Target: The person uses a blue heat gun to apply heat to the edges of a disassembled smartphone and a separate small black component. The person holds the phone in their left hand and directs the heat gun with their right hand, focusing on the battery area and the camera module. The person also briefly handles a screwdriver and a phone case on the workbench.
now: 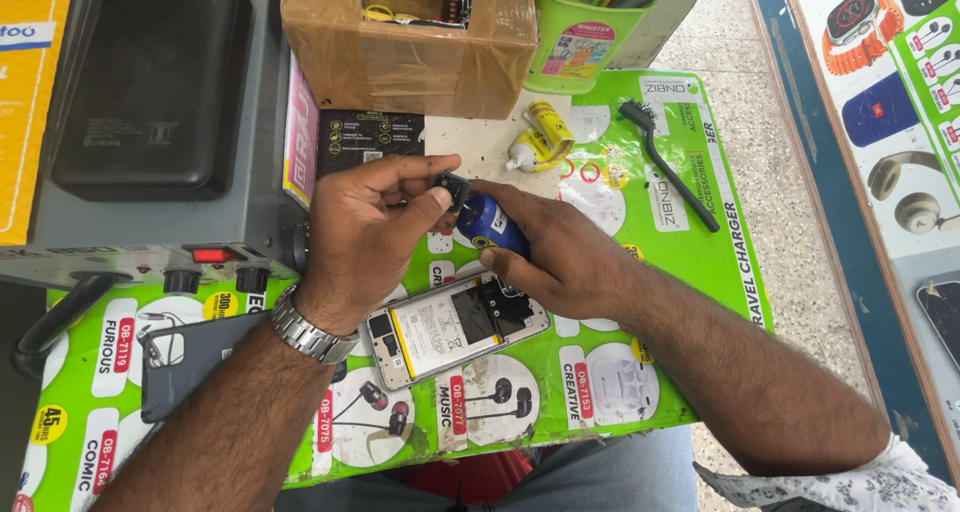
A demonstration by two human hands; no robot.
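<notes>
Green printed sheeting covers the workbench [640, 372], and an opened phone [455, 327] lies on it face down with its back off, battery and boards showing; everything else is placed from that phone.

Just above the phone, the right hand [560, 257] is curled around a small blue bottle [492, 224], gripping its body with the nozzle end tilted up and to the left. The left hand [365, 227], a metal watch [308, 327] on its wrist, is pinched shut on a small black part [452, 187] held between thumb and forefinger right at the tip of the bottle. Both hands hover over the phone's upper edge without touching it.

Left of the phone lies a dark back cover [190, 362]. Farther up and left stands a grey power unit [150, 232] with a black case on top. Straight above the phone sits a taped cardboard box [410, 52]. Up and to the right lie a yellow glue tube [540, 137] and a black brush [665, 162], with a green cup [580, 42] beyond them.
</notes>
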